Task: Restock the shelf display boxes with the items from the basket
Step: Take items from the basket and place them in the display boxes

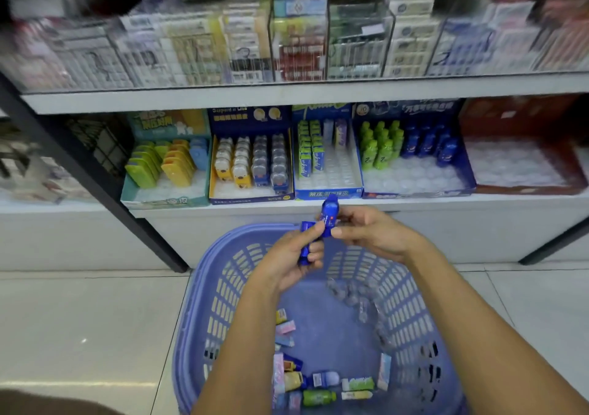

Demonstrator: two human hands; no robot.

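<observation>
pinching a blue bottle-shaped item (328, 212) between thumb and fingertips of the right hand (373, 233), cap end up and tipped toward the shelf, probably so as to drop straight into a slot with no turning. gripping a second blue item (306, 245) in the left hand (287, 263), thumb pressed on its upper end, fingers curled beneath; cannot tell whether one piece or several stacked. held close together, touching or nearly so, above the far rim of the purple basket (204, 287), between basket and shelf edge, seemingly to separate or pair like with like before placing. likely home: the display box (466, 172) right of centre on the lower shelf, with green bottles (379, 147) in the left rows and blue bottles (427, 142) in the right rows, all packed at the back, with the white moulded tray (414, 175) bare in front; filled from the back forward, presumably to keep the rows standing. well short of done, judging by the mixed small items (287, 379) lying loose on the basket floor on the near side, among them a green bottle (318, 397). next, by guess: reach up and right, then set the blue piece into the first free socket in front of the blue rows. main risk: knocking over standing bottles while lowering it.
</observation>
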